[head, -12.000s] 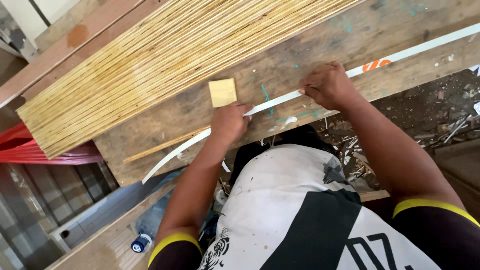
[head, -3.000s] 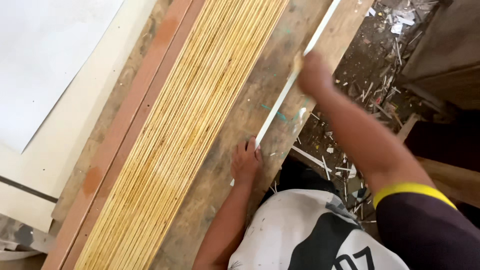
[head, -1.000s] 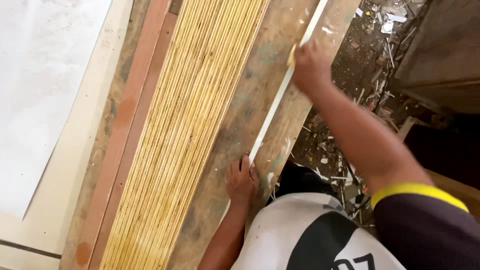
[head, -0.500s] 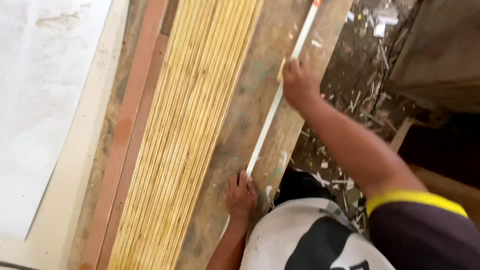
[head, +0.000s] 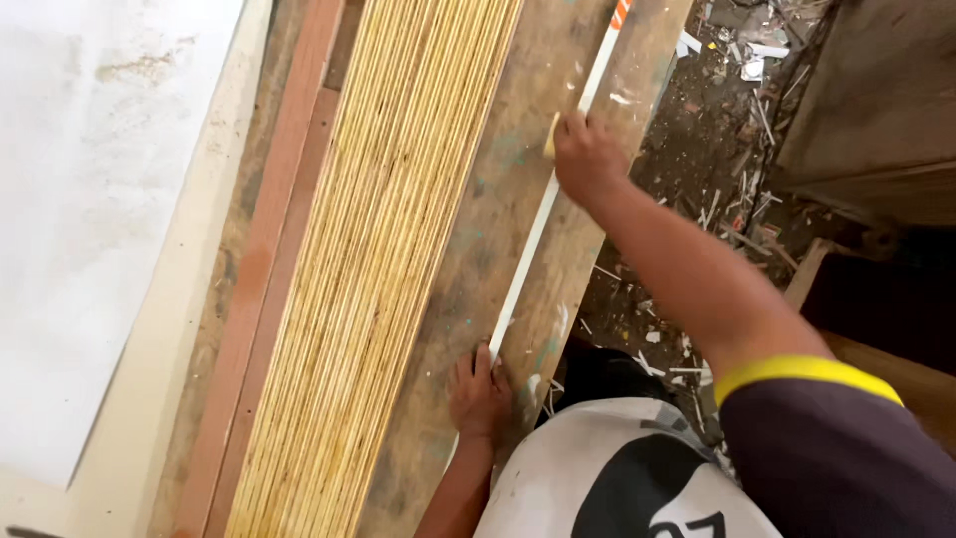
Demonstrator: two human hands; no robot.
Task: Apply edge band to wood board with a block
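Note:
A long thin white strip [head: 543,214] lies along a worn wooden workbench plank [head: 478,239]. My left hand [head: 479,395] presses flat on the near end of the strip, fingers spread. My right hand [head: 586,157] is stretched out farther along it, closed on a small yellow pad [head: 551,134] that rests against the strip. To the left of the strip lies a wide bundle of thin yellow sticks [head: 373,269], laid side by side along the bench.
A reddish wooden batten [head: 264,269] runs beside the sticks, with a pale board [head: 100,219] at far left. Right of the bench the ground is littered with scraps and debris [head: 727,110]. A dark wooden piece [head: 876,100] stands at top right.
My right hand with the yellow pad has slid back along the strip toward me over the last second. My left hand stays pressed on the near end.

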